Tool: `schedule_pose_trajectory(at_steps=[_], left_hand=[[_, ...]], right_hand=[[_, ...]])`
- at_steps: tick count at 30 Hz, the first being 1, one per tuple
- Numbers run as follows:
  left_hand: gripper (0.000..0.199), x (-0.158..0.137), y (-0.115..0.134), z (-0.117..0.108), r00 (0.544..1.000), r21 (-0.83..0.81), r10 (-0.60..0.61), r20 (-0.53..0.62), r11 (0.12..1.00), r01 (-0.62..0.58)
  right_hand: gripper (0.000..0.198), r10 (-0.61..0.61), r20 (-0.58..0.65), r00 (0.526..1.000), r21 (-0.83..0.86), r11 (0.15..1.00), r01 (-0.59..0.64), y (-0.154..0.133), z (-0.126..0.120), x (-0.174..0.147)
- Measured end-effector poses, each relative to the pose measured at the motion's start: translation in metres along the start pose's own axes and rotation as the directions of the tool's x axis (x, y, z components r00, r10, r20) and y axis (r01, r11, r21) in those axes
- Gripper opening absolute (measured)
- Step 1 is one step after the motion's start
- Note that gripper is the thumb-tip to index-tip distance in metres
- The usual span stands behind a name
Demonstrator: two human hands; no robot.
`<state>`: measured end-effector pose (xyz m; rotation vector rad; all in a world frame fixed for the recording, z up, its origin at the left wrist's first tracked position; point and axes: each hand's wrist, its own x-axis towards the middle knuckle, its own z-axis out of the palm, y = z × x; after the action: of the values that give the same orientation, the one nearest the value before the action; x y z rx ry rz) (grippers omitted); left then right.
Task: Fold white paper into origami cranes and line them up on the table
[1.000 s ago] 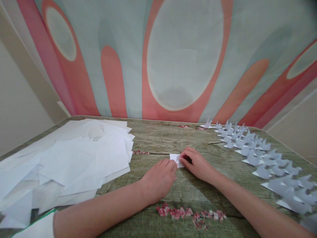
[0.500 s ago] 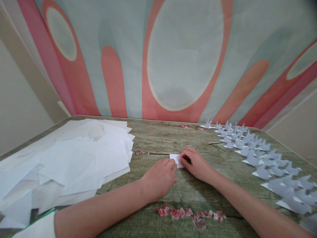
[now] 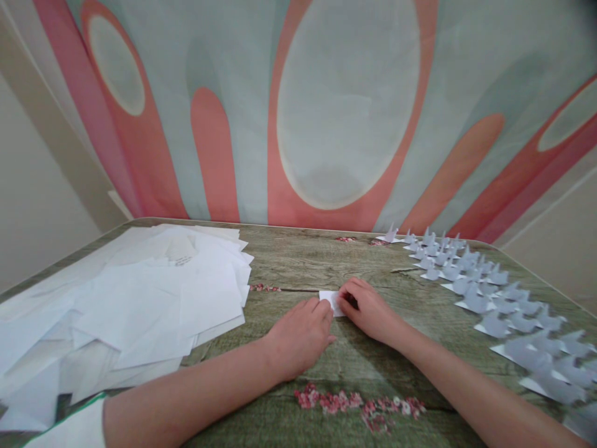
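Observation:
A small folded piece of white paper [image 3: 329, 297] lies on the table at the middle, between my two hands. My left hand [image 3: 303, 336] rests at its left side, fingers curled and pressed together on the paper's near edge. From the right, my right hand [image 3: 366, 308] pinches the paper's right side between thumb and fingers. Much of the paper is hidden under the fingertips, so its exact folds cannot be made out.
On the left a broad heap of loose white sheets [image 3: 153, 305] spreads over the wood-patterned table [image 3: 289, 255]. Several folded white paper birds [image 3: 476, 298] stand in rows along the right side. Behind the table hangs a coral and grey-green patterned backdrop [image 3: 252, 124].

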<state>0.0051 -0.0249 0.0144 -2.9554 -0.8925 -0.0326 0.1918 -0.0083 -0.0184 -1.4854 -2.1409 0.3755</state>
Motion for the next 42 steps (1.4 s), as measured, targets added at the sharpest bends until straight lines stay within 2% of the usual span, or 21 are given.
schedule_pose_trajectory(at_steps=[10,30,37,39,42], left_hand=[[0.031,0.000,0.000,-0.001,1.000,0.004,0.005,0.002,1.000,-0.005],[0.036,0.001,-0.004,0.001,0.999,0.003,0.017,-0.047,1.000,-0.017],[0.036,0.001,-0.005,0.001,0.998,0.014,0.019,-0.064,1.000,-0.018],[0.036,0.001,-0.005,0.002,0.997,0.012,0.020,-0.069,1.000,-0.019],[0.037,0.002,-0.005,0.003,0.997,0.010,0.022,-0.079,1.000,-0.021]], right_hand=[[0.004,0.027,-0.034,0.999,0.026,0.999,-0.026,0.005,0.004,0.000],[0.004,0.008,-0.034,0.999,0.017,1.000,-0.007,0.002,0.003,-0.002],[0.018,-0.057,-0.021,0.998,0.185,0.981,0.060,0.010,-0.012,-0.007],[0.028,-0.114,0.008,0.993,0.118,0.987,0.112,0.007,-0.019,-0.011],[0.042,-0.179,0.119,0.977,-0.126,0.973,0.193,-0.005,-0.024,-0.020]])
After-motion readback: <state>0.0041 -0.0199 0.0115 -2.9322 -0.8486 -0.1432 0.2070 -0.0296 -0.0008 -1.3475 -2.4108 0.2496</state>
